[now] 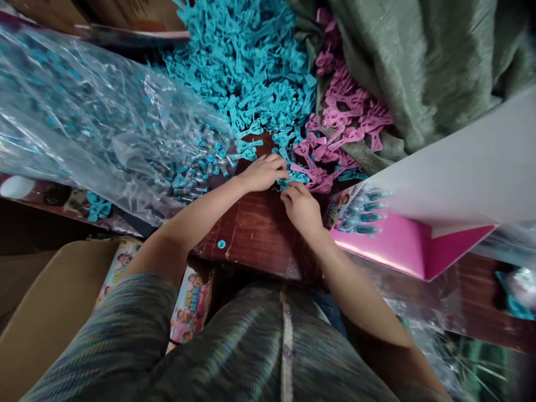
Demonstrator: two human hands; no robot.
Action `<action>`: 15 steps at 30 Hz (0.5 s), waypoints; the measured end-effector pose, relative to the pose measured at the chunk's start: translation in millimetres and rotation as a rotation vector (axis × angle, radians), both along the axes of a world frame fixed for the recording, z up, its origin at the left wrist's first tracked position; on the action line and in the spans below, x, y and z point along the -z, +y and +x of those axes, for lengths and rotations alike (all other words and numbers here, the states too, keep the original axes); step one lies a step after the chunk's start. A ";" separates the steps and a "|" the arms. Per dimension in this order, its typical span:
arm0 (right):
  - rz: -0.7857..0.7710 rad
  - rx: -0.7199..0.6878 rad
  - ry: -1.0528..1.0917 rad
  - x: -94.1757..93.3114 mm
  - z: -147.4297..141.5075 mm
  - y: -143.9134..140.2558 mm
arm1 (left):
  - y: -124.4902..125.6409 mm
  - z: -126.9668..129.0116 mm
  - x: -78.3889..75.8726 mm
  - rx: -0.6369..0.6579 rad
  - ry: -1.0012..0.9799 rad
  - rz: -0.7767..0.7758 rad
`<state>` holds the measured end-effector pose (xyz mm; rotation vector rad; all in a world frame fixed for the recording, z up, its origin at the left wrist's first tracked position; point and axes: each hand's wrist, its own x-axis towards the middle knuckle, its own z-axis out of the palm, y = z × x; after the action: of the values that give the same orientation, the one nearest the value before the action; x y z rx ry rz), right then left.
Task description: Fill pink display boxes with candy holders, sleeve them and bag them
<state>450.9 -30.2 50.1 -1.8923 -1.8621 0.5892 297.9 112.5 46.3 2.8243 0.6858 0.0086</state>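
My left hand (263,172) and my right hand (301,207) meet over a dark red wooden table (255,234), fingers curled around a small teal plastic piece (288,180) between them. Just beyond the fingers lies a big heap of teal plastic pieces (247,67). A smaller heap of pink plastic pieces (343,123) lies to its right. Small teal-capped tubes (196,164) spill from a clear plastic bag (84,117) at the left hand's side.
A pink and white printed card box (419,223) with packed teal items stands at the right. Green cloth (427,61) covers the far right. A cardboard box (46,312) and printed cards (192,307) sit below the table's near edge.
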 end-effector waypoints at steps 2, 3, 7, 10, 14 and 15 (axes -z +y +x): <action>0.055 -0.012 0.070 -6.5 12.6 -29.4 | -6.0 -4.4 1.1 -0.007 0.010 0.017; 0.094 -0.006 0.121 -11.5 20.3 -45.2 | -8.6 -7.0 1.3 -0.019 0.013 0.014; 0.233 0.073 0.401 -36.0 55.2 -98.8 | -17.8 -14.1 -1.3 -0.073 0.015 -0.020; 0.266 0.050 0.442 -48.9 71.1 -110.3 | -25.1 -10.7 -10.4 -0.136 0.012 0.005; 0.307 -0.011 0.350 -57.7 64.9 -98.5 | -37.8 0.1 -29.8 -0.188 -0.080 0.035; 0.317 -0.009 0.334 -59.7 60.2 -96.2 | -41.9 2.8 -33.5 -0.161 -0.090 0.022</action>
<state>511.0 -126.4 109.7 -1.4822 -1.6376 0.5379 300.6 70.6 79.8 2.7612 0.8954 0.1701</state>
